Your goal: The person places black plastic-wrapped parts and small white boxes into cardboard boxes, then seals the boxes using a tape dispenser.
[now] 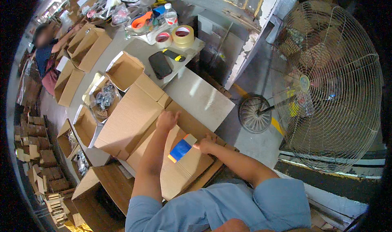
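A large cardboard box [126, 117] lies in front of me with its flaps folded out over the worktable. My left hand [167, 120] is on the box near a fold, its fingers curled at the cardboard edge and the thumb apart. On the right side of the same box, my right hand [205, 144] is closed at the end of a blue-and-orange tape dispenser [180, 150]. The dispenser rests over a brown flap close to my body. My right fingertips are partly hidden.
Tape rolls [182, 36], a phone [160, 65], a yellow-black cutter [174, 55] and a bottle [170, 15] lie on the far table. Small open boxes [125, 70] stand left. A caged fan [326, 85] stands right. A co-worker [45, 60] is far left.
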Demonstrator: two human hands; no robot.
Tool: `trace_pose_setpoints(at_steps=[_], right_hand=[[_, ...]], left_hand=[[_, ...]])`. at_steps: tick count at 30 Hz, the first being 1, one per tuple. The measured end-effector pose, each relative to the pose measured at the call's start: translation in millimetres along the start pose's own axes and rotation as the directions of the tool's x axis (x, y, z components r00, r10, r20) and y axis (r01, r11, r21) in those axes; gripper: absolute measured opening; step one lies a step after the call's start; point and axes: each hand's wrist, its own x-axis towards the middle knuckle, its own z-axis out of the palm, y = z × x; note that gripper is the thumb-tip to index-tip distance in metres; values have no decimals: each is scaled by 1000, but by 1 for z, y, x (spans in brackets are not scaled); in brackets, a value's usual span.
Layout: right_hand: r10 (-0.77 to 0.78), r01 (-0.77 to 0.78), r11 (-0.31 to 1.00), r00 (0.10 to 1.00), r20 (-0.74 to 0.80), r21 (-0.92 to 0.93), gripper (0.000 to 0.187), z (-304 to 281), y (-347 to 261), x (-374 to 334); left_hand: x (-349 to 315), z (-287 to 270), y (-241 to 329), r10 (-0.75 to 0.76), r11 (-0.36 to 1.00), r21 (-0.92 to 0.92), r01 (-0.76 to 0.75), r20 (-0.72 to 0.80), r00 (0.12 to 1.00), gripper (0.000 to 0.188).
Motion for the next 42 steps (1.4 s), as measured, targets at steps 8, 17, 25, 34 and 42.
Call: trace_pose_setpoints(at_steps=[8,17,25,34,42], right_hand=[[-47,50,967,999,-19,251,69,-27,23,-4],[135,144,803,901,-412,578,32,-4,4,-27],[-50,223,847,937,-346,482,19,-4,0,-17],[-193,435,564,896,-400,702,21,-66,5,-32],[-634,643,710,761,-135,287,39,-103,-30,-36]], left_hand=[[7,20,-21,147,973,-158,-170,-149,978,53],[10,9,-23,186,926,-357,-119,159,970,34],[-47,52,-31,592,799,-21,-602,205,779,23],[-55,39,10,432,902,-121,-415,236,870,15],[-53,73,-16,371,911,-294,-289,281,885,8]])
